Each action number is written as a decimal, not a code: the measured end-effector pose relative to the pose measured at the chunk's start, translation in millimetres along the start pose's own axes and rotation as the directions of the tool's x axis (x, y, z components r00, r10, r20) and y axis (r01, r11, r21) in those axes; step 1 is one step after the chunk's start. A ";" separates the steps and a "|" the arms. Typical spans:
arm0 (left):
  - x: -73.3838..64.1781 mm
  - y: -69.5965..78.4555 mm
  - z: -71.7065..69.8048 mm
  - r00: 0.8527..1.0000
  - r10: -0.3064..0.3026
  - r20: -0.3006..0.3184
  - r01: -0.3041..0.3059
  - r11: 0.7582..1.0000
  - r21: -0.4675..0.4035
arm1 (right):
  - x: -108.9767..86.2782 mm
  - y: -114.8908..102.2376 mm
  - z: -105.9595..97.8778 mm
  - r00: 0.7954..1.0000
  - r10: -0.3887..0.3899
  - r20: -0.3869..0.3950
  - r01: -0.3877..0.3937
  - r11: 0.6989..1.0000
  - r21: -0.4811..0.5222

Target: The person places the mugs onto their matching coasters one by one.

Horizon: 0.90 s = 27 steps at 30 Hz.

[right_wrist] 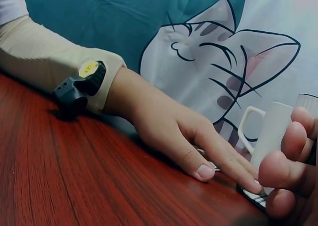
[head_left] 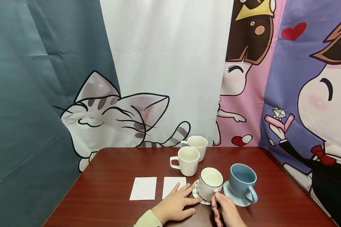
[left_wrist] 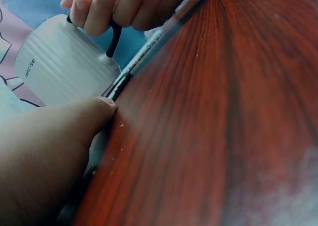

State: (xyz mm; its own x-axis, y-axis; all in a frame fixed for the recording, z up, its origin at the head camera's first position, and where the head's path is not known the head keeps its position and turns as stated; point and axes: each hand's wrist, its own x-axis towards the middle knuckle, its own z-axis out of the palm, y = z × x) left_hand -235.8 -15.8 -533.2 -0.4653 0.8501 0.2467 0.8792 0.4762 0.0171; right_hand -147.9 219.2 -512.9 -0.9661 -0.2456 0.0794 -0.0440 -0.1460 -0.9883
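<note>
A ribbed white mug (head_left: pixel 209 188) with a dark rim stands upright on a round plaid coaster (head_left: pixel 196 190). My right hand (head_left: pixel 226 208) holds the mug's handle with curled fingers; in the left wrist view those fingers (left_wrist: pixel 102 10) wrap the dark handle, and the word "concise" shows on the mug's side. My left hand (head_left: pixel 177 203) lies palm down on the table with its fingers spread, and a fingertip touches the coaster's edge. The right wrist view shows the same straight fingers of the left hand (right_wrist: pixel 174 129) beside the coaster (right_wrist: pixel 256 198).
To the right, a blue mug (head_left: pixel 242 179) stands on a pale round coaster (head_left: pixel 237 201). Two white mugs, one nearer (head_left: pixel 188 164) and one farther (head_left: pixel 199 143), stand behind. Two square coasters, the left (head_left: pixel 143 188) and the right (head_left: pixel 170 185), lie on the dark red table (head_left: pixel 102 189).
</note>
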 end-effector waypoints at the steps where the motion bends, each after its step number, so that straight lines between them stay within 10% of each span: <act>1: -0.2 -0.2 -0.4 1.000 0.003 0.000 -0.003 1.000 -0.002 | 0.3 0.1 0.2 1.000 0.009 0.003 -0.009 1.000 -0.001; 12: 0.4 -2.2 -2.6 1.000 0.013 -0.002 -0.013 1.000 -0.020 | 10.1 3.7 1.2 0.986 -0.112 0.122 0.110 0.994 0.026; 27: 0.0 -1.6 -5.2 0.999 0.032 -0.029 -0.033 0.998 -0.046 | 20.6 6.0 15.7 0.996 -0.077 -0.039 0.078 0.997 0.019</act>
State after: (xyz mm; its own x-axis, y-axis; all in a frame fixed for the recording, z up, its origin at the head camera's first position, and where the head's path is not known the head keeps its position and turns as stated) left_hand -236.7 -17.7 -528.2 -0.4338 0.8580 0.2751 0.8980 0.4368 0.0534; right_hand -164.0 198.2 -515.2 -0.9690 -0.1963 0.1503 -0.1143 -0.1833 -0.9764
